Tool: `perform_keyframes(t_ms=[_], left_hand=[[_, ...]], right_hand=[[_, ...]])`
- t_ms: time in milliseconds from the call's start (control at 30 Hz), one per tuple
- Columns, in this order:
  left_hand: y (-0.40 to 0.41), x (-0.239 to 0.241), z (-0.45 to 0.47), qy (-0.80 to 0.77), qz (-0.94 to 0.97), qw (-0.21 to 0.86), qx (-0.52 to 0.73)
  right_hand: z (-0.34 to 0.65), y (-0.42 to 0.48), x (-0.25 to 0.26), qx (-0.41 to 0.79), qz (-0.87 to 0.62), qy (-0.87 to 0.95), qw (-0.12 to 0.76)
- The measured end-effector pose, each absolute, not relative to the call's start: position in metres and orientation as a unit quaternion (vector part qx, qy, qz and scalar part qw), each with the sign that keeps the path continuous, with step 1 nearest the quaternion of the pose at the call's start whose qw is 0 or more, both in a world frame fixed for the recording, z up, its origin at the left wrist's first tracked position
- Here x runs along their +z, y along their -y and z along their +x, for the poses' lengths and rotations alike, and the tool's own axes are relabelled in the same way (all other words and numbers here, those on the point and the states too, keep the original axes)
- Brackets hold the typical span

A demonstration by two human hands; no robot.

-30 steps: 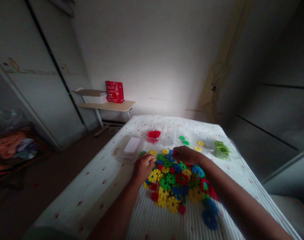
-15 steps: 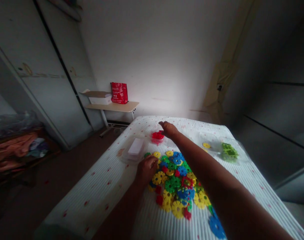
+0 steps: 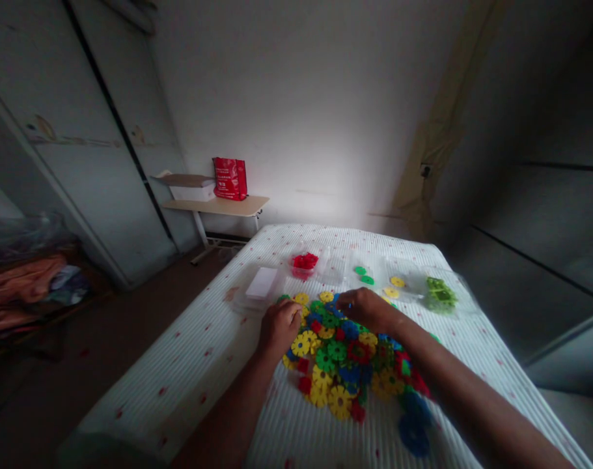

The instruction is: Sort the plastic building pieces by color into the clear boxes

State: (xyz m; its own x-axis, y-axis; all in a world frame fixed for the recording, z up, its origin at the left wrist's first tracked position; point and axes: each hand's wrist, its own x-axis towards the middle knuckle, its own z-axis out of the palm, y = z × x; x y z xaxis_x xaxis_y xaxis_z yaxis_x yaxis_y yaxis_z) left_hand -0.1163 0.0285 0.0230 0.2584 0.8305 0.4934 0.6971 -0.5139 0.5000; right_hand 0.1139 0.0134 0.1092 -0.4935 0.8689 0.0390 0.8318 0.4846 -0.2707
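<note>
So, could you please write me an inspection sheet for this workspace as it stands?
Surface: white ribbed cover with scattered small red marks.
Job's things: heap of coloured pieces, in red, yellow, green and blue; beyond it, clear containers with red pieces, green pieces, yellow pieces and light-green pieces.
Clutter: white rectangular item left of the heap; heaped fabric at far left.
Hands: left hand at the heap's left edge, right hand over its far part; grip unclear on both.
Cables: none clearly made out; wall socket visible.
Surroundings: side table bearing a box and red bag; cabinet at left.
</note>
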Motion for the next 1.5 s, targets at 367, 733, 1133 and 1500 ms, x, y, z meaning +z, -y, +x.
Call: perform_keyframes(t_ms=[367, 733, 1133, 1500], left_hand=[[-0.011, 0.025, -0.098, -0.402, 0.873, 0.061, 0.27], [-0.014, 0.018, -0.092, -0.389, 0.831, 0.121, 0.379], [-0.006, 0.016, -0.086, -0.362, 0.857, 0.108, 0.35], [-0.012, 0.023, -0.09, -0.423, 0.794, 0.185, 0.397]], right_hand=[[0.083, 0.029, 0.079, 0.013, -0.577, 0.817, 0.012], [0.095, 0.024, 0.066, 0.175, -0.61, 0.73, 0.254], [0.088, 0.018, 0.051, 0.293, -0.539, 0.688, 0.387], [0.108, 0.035, 0.086, 0.205, -0.566, 0.719, 0.347]])
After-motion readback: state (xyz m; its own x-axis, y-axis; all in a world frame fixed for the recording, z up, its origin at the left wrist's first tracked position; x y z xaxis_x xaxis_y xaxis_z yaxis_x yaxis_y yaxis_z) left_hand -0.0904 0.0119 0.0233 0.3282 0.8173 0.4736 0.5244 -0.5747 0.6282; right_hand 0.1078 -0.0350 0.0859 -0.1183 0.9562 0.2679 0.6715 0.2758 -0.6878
